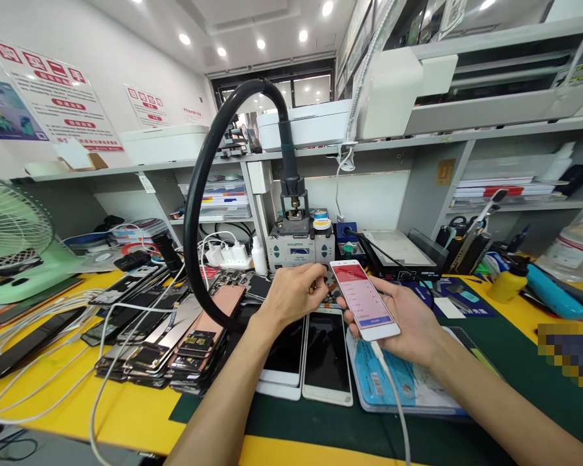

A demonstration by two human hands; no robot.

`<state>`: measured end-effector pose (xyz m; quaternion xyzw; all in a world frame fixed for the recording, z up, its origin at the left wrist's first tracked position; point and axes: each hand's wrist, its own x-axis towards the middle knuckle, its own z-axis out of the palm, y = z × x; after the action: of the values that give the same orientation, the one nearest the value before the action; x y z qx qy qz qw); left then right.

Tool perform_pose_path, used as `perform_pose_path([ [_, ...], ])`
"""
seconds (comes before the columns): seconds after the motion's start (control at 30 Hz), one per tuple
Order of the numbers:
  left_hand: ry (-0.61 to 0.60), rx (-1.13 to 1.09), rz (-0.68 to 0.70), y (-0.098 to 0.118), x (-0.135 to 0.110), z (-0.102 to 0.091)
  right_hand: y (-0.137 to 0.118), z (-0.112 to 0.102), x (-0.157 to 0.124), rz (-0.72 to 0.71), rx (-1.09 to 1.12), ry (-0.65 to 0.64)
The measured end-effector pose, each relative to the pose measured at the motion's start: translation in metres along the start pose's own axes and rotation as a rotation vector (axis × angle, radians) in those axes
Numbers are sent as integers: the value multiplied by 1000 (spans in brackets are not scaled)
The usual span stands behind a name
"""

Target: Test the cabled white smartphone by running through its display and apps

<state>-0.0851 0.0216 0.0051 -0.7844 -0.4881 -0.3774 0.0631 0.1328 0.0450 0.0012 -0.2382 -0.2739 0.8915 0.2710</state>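
Observation:
My right hand [408, 320] grips a white smartphone [364, 299] whose lit screen shows a red header. A white cable [393, 395] runs from the phone's bottom end toward me. My left hand [291, 294] reaches forward beside the phone's upper left corner, fingers curled over small parts on the bench; what they pinch is hidden. Under both hands lie two white phones [307, 356] with dark screens, side by side on the green mat [320, 427].
A stack of opened phone bodies [175, 346] lies left on the yellow bench. A thick black hose [199, 194] arcs to a rework station [298, 243]. A green fan [14, 243] stands far left, with loose white cables [39, 349] near it. Tools and a yellow bottle [508, 285] sit right.

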Motion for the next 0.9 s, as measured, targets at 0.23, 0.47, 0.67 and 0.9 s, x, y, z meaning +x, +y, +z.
perform_pose_path([
  [0.23,-11,-85,-43,1,1,-4,-1,4,-2,9,-5,11],
  [0.47,52,-213,-72,1,2,-3,-1,1,-1,12,-2,8],
  [0.67,47,-243,-132,1,2,1,2,1,-1,29,-12,0],
  [0.9,62,-387,-293,5,2,10,1,5,-1,17,-1,8],
])
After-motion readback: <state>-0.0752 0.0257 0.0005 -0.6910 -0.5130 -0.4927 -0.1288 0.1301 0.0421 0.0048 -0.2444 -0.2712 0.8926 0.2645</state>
